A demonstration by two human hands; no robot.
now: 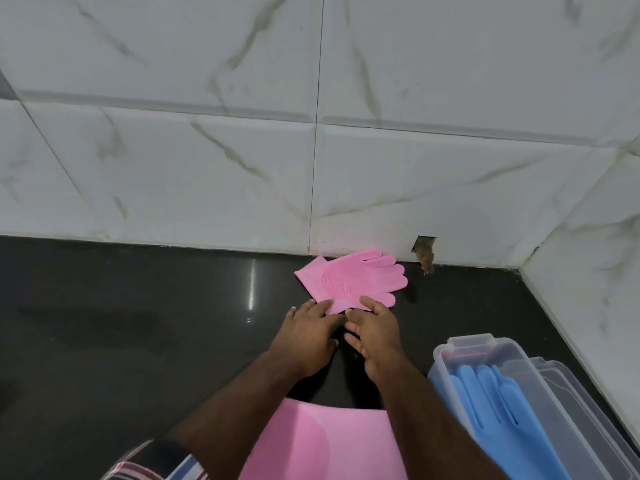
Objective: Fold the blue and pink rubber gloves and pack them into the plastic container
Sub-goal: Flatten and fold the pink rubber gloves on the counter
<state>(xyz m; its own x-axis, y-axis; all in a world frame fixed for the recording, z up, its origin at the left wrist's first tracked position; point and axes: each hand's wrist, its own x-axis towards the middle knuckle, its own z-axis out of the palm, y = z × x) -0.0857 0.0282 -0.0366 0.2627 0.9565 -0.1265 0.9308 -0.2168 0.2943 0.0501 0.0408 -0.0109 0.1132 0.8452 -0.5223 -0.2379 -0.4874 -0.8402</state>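
Note:
A pink rubber glove [353, 278] lies flat on the black counter near the wall, fingers pointing right, its cuff folded under at the left. My left hand [308, 337] and my right hand [375, 336] rest side by side at its near edge, fingertips touching the glove. A second pink glove [325, 445] lies at the bottom of the view, between my forearms. Blue gloves [498, 410] lie inside the clear plastic container [446, 358] at the lower right.
The container's clear lid [585, 403] lies beside the container on its right. A marble-tiled wall [311, 150] runs behind the black counter [121, 323] and turns a corner at the right. A small broken hole [425, 252] sits at the wall's base.

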